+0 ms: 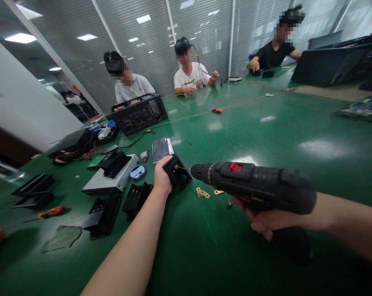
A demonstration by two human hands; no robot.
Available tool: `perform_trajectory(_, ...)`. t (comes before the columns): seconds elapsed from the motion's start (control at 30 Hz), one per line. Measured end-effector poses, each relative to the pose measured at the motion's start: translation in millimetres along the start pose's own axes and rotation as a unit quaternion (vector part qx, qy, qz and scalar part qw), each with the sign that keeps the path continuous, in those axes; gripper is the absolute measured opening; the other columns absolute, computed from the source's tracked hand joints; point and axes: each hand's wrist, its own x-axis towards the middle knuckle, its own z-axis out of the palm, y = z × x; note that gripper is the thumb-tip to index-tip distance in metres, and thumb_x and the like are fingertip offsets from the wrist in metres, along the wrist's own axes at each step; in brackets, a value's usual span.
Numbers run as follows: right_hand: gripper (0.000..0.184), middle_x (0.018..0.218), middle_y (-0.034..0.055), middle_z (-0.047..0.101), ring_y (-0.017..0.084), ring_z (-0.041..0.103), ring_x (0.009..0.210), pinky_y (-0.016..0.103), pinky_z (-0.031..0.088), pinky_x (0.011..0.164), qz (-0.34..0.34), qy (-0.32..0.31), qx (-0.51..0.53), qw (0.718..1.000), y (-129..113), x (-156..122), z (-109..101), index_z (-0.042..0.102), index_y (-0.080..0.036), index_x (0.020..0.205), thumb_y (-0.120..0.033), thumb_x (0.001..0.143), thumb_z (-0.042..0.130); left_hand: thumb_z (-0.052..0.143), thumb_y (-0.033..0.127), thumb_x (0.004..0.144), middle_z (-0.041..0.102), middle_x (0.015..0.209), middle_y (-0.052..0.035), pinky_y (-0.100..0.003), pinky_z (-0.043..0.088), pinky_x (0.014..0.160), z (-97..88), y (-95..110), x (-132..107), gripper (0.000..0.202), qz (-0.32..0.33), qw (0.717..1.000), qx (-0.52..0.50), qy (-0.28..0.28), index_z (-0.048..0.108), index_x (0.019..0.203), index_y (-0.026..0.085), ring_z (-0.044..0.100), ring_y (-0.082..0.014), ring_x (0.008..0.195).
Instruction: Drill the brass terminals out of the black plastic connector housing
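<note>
My left hand is closed on a black plastic frame, tilted up off the green table. In my right hand is a black cordless drill with a red switch on top, its handle partly hidden by my fingers. The drill's thin bit reaches left to a small brass piece inside the frame; whether it is seated there I cannot tell. Several flat brass plates lie on the table below the bit. Close to them is a small brass screw-like part.
Black plastic parts, a silver drive box, a blue round tin and an orange screwdriver lie to the left. Another screwdriver is farther back. Across the green table sit three people, one behind a black case.
</note>
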Motion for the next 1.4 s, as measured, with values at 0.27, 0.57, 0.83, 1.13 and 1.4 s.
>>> perform_trajectory(0.27,0.053,0.086,-0.0044,0.088,0.020,0.091,0.072,0.028,0.074,0.066,-0.005,-0.016,-0.005,1.000,18,2,-10,0.077,-0.027,0.134,-0.036,0.098,0.115,0.099,0.037,0.072,0.080,0.082,0.0000,-0.031,0.059,0.078,-3.2,2,0,0.024,0.004,1.000,0.006,-0.013,0.083,0.084,0.023,0.073,-0.0204,0.076)
perform_trajectory(0.57,0.048,0.093,-0.0058,0.086,0.017,0.094,0.079,0.025,0.076,0.074,0.046,0.026,0.043,0.998,11,-4,-6,0.082,-0.025,0.131,-0.029,0.098,0.117,0.104,0.040,0.074,0.080,0.080,0.0022,-0.032,0.063,0.079,-3.6,-1,1,0.030,-0.001,1.000,0.003,0.002,0.082,0.087,0.025,0.076,-0.0208,0.075)
perform_trajectory(0.83,0.053,0.090,-0.0078,0.089,0.014,0.093,0.078,0.021,0.076,0.076,0.077,0.061,0.043,0.994,-7,-6,4,0.082,-0.026,0.125,-0.028,0.091,0.122,0.103,0.039,0.071,0.076,0.074,0.0022,-0.032,0.059,0.073,-0.3,-2,-2,0.029,0.004,1.000,-0.007,-0.005,0.080,0.083,0.025,0.072,-0.0204,0.071)
perform_trajectory(1.13,0.047,0.084,-0.0067,0.086,0.020,0.092,0.075,0.030,0.073,0.076,0.063,0.046,0.010,0.997,-3,-6,0,0.079,-0.027,0.123,-0.028,0.096,0.117,0.102,0.040,0.074,0.074,0.075,0.0028,-0.033,0.058,0.075,-0.4,-5,-1,0.030,0.000,1.000,-0.007,-0.003,0.079,0.084,0.025,0.072,-0.0210,0.072)
perform_trajectory(1.4,0.051,0.082,-0.0057,0.079,0.021,0.085,0.074,0.030,0.071,0.064,0.023,-0.017,0.004,1.000,40,9,-21,0.077,-0.025,0.130,-0.038,0.094,0.111,0.104,0.043,0.069,0.079,0.082,0.0009,-0.032,0.060,0.075,-5.6,-3,0,0.034,-0.015,1.000,0.000,-0.016,0.081,0.085,0.023,0.072,-0.0193,0.073)
